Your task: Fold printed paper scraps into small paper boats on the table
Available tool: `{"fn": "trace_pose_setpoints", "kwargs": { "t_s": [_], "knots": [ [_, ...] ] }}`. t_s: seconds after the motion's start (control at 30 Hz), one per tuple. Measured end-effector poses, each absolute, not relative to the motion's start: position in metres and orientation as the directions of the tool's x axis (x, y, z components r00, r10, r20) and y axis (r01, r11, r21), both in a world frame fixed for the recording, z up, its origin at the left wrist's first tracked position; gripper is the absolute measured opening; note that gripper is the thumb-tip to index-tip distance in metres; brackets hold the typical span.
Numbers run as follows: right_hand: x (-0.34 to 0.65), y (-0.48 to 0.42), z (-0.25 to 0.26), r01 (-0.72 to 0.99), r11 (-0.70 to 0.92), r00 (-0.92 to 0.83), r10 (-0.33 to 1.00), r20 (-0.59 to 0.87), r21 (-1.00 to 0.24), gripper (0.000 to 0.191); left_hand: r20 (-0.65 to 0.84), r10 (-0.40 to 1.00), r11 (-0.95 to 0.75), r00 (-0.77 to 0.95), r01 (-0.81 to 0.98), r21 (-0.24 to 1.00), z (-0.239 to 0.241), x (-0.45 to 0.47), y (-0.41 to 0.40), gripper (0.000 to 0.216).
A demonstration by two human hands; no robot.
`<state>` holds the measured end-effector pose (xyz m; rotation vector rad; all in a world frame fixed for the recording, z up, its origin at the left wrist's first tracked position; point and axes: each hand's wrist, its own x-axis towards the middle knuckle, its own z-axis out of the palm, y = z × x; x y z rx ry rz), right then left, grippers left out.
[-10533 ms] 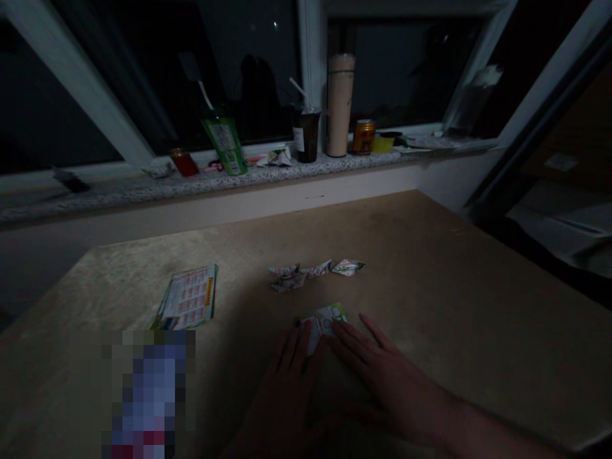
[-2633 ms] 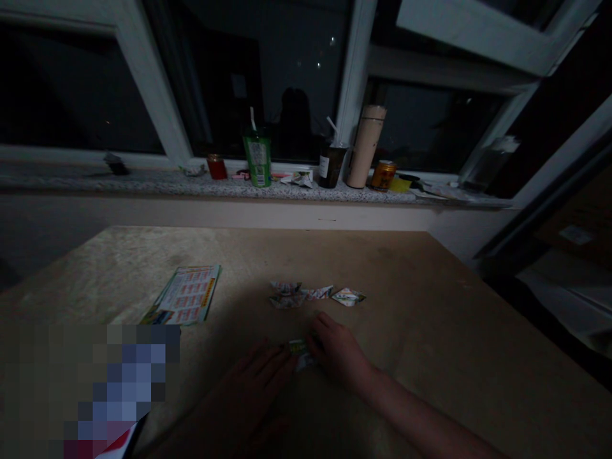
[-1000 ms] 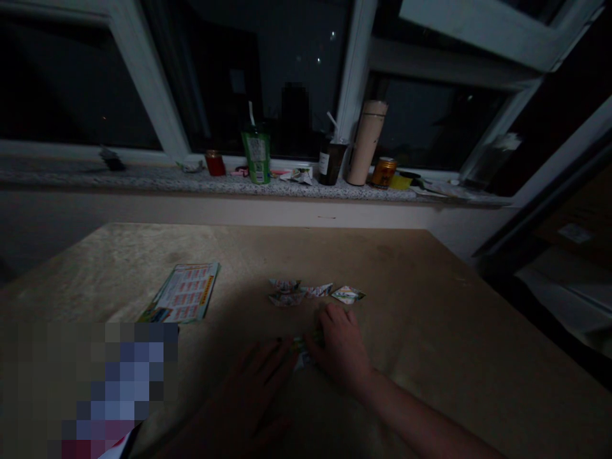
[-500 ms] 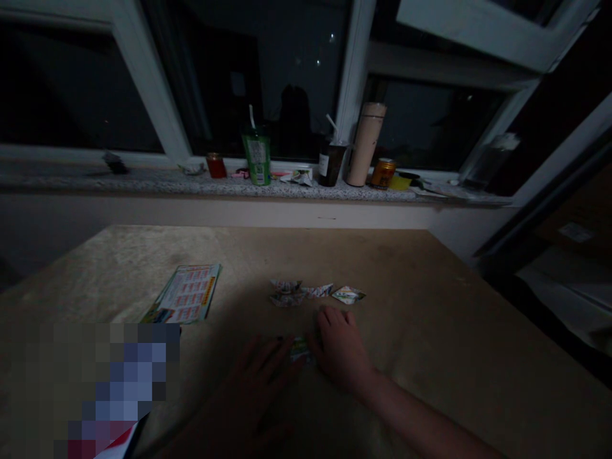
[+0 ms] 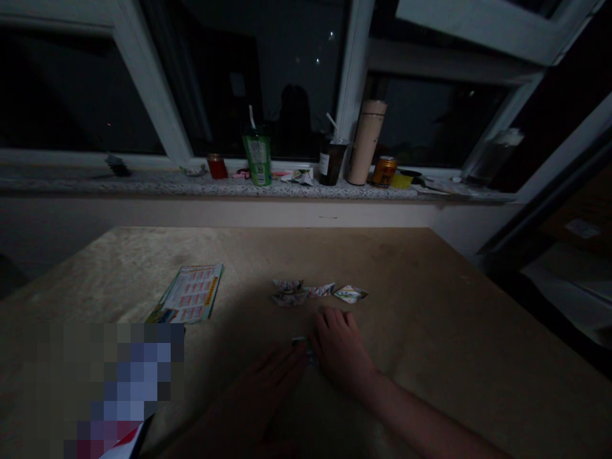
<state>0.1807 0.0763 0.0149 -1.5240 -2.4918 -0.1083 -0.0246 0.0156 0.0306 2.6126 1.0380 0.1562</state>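
A small piece of folded printed paper (image 5: 310,357) lies on the table between my hands, mostly covered by their fingers. My left hand (image 5: 275,376), in deep shadow, rests flat over its left side with the fingers stretched out and close together. On the paper's right side, my right hand (image 5: 340,344) is closed, its fingers curled down and its thumb side against the edge. Just beyond sit several folded paper pieces: a boat-like pair (image 5: 288,293) at the left, a twisted strip (image 5: 321,291) and a diamond shape (image 5: 350,294).
A stack of printed sheets (image 5: 194,293) lies at the left, above a pixelated area. Along the windowsill (image 5: 287,190) stand a red jar (image 5: 217,167), a green cup (image 5: 258,156), a dark cup with a straw (image 5: 331,162), a pink flask (image 5: 367,143) and an orange can (image 5: 384,172).
My left hand has moved right over the paper, its fingers now closer together and hiding more of it. The right hand has stayed in nearly the same place.
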Motion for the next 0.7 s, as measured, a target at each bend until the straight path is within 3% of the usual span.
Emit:
{"fn": "trace_pose_setpoints", "kwargs": {
  "t_s": [0.17, 0.33, 0.43, 0.6, 0.7],
  "knots": [
    [0.184, 0.075, 0.016, 0.846, 0.52, -0.475, 0.834, 0.28, -0.115, 0.017, -0.022, 0.685, -0.682, 0.728, 0.651, 0.334, 0.032, -0.023, 0.016, 0.093],
    [0.204, 0.064, 0.019, 0.62, 0.743, -0.682, 0.669, 0.295, -0.253, 0.04, -0.032, 0.678, -0.681, 0.734, 0.645, 0.346, 0.031, -0.022, 0.018, 0.088],
    [0.221, 0.052, 0.025, 0.533, 0.785, -0.772, 0.603, 0.198, -0.315, 0.05, -0.045, 0.671, -0.679, 0.74, 0.638, 0.364, 0.032, -0.022, 0.018, 0.09],
    [0.238, 0.039, 0.036, 0.525, 0.73, -0.81, 0.587, 0.007, -0.438, 0.075, -0.03, 0.69, -0.66, 0.723, 0.646, 0.384, 0.036, -0.019, 0.017, 0.09],
    [0.241, 0.039, 0.039, 0.514, 0.712, -0.824, 0.565, -0.043, -0.478, 0.08, -0.038, 0.701, -0.647, 0.712, 0.657, 0.388, 0.035, -0.019, 0.016, 0.091]
  ]
}}
